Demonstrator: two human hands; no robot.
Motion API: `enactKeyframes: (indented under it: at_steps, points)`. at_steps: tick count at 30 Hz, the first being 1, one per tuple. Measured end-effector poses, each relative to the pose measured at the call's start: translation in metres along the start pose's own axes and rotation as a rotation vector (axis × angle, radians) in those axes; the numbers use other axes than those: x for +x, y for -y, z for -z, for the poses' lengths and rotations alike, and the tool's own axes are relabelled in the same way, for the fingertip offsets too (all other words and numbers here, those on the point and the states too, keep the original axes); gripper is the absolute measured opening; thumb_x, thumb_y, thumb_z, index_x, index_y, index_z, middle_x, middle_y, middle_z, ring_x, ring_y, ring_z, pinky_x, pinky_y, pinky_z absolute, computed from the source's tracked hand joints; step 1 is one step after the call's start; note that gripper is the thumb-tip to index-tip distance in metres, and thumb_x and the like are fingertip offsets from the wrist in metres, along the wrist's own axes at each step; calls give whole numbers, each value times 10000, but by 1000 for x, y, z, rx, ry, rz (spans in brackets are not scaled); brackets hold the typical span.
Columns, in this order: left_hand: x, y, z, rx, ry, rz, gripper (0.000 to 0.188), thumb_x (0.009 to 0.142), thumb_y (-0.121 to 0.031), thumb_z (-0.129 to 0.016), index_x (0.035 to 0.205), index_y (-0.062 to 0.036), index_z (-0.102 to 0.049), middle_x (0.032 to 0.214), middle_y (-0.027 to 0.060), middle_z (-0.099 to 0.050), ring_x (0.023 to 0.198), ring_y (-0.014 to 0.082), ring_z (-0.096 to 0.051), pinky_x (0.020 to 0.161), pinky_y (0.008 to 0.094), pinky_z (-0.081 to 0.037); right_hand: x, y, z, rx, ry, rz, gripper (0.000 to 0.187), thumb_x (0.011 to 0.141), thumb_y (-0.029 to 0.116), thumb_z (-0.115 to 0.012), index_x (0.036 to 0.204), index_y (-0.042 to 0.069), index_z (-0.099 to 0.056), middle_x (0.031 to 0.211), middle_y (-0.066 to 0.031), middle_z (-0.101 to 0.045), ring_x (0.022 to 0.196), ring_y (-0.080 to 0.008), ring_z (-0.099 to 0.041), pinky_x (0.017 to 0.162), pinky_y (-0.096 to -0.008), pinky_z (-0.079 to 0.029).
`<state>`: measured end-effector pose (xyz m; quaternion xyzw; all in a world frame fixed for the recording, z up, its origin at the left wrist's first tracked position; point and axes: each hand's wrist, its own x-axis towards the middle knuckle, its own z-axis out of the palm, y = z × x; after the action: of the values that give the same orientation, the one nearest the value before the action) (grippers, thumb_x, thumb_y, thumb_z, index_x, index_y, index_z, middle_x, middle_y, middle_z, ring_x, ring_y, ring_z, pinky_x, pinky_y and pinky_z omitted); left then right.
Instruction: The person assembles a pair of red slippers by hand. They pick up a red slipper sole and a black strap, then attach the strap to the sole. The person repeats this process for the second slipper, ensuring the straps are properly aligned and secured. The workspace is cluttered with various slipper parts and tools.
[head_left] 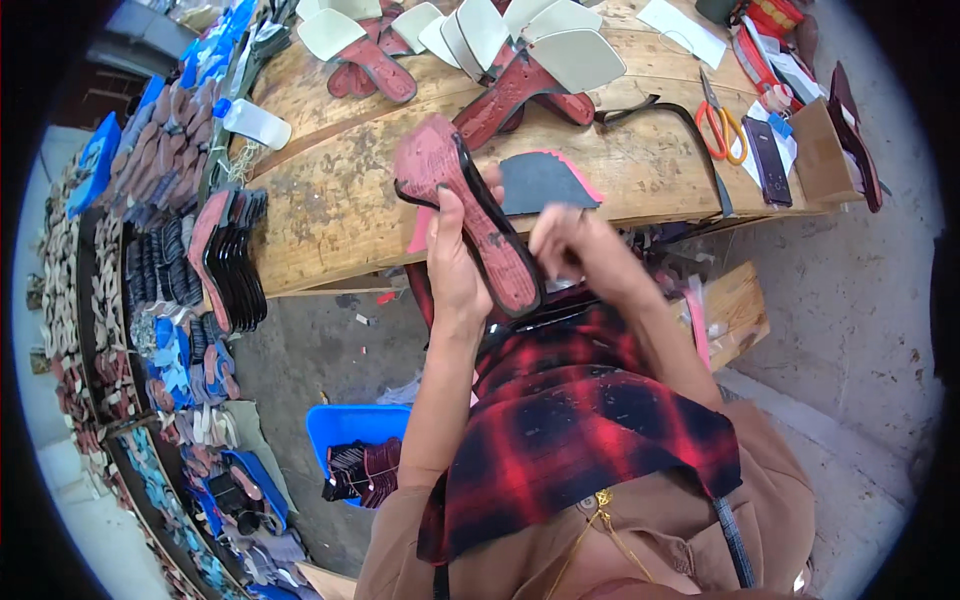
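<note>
My left hand (455, 240) is closed around a reddish shoe insole (485, 230) with a black edging strip. The insole is tilted, its wide end pointing up and left and its heel toward my apron. Beside the heel, my right hand (580, 250) is raised with bent fingers, blurred by motion; whether it holds anything cannot be seen. Behind both hands, a dark grey sheet (545, 182) with a pink border lies at the table's front edge. Past it are red insoles (520, 90) with cream flaps (572, 60), piled crosswise.
The worn wooden table (330, 215) bears a white bottle (252, 123), orange-handled scissors (722, 130), a black strap (680, 115), a phone (767, 162) and a cardboard box (825, 150). Left are a row of edged insoles (228, 260) and loaded shelves. A blue bin (325, 425) stands on the floor.
</note>
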<state>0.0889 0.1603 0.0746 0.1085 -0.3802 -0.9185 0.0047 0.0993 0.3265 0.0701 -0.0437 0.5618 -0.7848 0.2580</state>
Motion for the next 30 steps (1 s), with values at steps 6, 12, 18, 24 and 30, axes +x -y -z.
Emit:
enactKeyframes:
  at_steps: [6,12,18,24,30]
  points:
    - [-9,20,7,-248,116,146,492,1016,-385,-483,1346,-21,-483,1293,72,-574,1169,169,-553,1036,352,-420,55,-6,-30,-211,-209,438,368,987,330,-566,878,-21,-590,654,20,-476,641,-49,-408,544,-275,-370]
    - [-8,-12,41,-103,245,27,520,989,-436,-508,1290,-11,-498,1192,100,-593,992,202,-614,876,370,-542,-11,-17,-29,-448,203,154,372,991,310,-542,790,-3,-561,612,-83,-413,620,-108,-417,573,-328,-395]
    - [-9,-25,61,173,143,-10,492,985,-416,-531,1241,1,-480,1034,146,-645,841,197,-658,768,351,-580,30,-5,44,-1286,-320,741,242,825,266,-723,932,63,-645,960,-74,-626,908,-272,-618,756,-376,-519]
    - [-32,-2,70,118,241,160,580,881,-268,-709,1323,-3,-443,1158,169,-633,1054,291,-644,906,452,-538,56,5,70,-1406,-11,561,300,726,204,-772,962,84,-631,1035,-48,-574,1007,-268,-558,770,-382,-508]
    - [-32,29,57,152,171,203,556,860,-308,-743,1276,-14,-519,1222,54,-610,1121,180,-584,978,357,-458,70,2,84,-1385,71,655,214,754,160,-730,912,73,-615,985,-64,-581,938,-300,-559,762,-391,-495]
